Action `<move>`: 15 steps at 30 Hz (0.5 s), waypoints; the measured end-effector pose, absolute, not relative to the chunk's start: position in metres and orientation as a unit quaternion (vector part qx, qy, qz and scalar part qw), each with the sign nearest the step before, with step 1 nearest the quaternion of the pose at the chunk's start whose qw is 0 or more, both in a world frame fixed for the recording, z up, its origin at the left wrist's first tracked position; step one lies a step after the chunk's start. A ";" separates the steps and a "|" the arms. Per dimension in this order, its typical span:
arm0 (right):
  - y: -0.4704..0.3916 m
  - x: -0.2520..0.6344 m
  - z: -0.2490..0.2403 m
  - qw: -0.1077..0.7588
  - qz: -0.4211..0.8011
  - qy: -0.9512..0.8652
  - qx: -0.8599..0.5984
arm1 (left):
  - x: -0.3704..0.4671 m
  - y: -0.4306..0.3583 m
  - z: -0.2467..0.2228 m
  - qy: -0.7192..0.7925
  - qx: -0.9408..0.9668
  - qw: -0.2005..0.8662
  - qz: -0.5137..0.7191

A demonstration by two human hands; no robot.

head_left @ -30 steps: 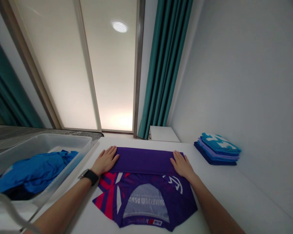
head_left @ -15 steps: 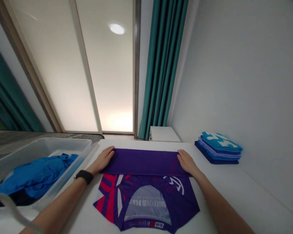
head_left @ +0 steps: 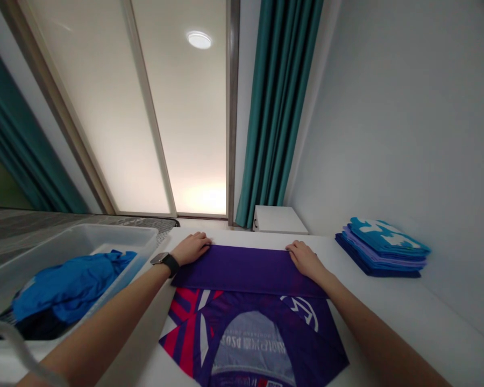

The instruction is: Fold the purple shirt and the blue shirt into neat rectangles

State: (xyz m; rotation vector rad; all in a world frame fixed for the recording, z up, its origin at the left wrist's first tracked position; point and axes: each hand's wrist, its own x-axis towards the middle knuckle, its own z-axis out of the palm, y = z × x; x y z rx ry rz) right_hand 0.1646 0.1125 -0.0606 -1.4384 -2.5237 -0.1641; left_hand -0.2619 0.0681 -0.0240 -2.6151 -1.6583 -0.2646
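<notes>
A purple T-shirt [head_left: 250,269] lies on the white table in front of me, its far part folded over into a flat plain band. The near part shows the neck opening, pale inner lining with printed characters, a red-and-white striped sleeve on the left and a white logo on the right. My left hand [head_left: 191,248], with a black watch on the wrist, has its fingers bent at the band's far left edge. At the far right edge, my right hand [head_left: 304,258] curls its fingers onto the cloth. The fingertips' undersides are hidden.
A translucent plastic bin [head_left: 145,236] holding a crumpled blue garment [head_left: 72,285] stands at the left. Folded clothes [head_left: 383,247] form a stack on the table's right, near the wall. A white cabinet [head_left: 280,219] is beyond the table. A pale curved bar [head_left: 20,344] crosses the lower left.
Both hands have slid inward along the far edge of the folded band, and their fingers have curled from a flatter rest. The view has shifted slightly; the shirt's fold looks the same.
</notes>
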 end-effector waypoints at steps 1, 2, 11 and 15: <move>0.112 0.165 -0.060 0.113 -0.063 -0.864 -0.487 | -0.261 0.069 -0.022 -0.532 -0.843 0.014 -0.077; 0.111 0.165 -0.059 0.111 -0.067 -0.865 -0.485 | -0.261 0.069 -0.020 -0.531 -0.844 0.010 -0.072; 0.110 0.174 -0.051 0.101 -0.026 -0.859 -0.502 | -0.261 0.070 -0.010 -0.535 -0.843 -0.031 -0.055; 0.119 0.189 -0.045 0.081 0.008 -0.840 -0.536 | -0.272 0.073 -0.007 -0.547 -0.834 -0.061 -0.048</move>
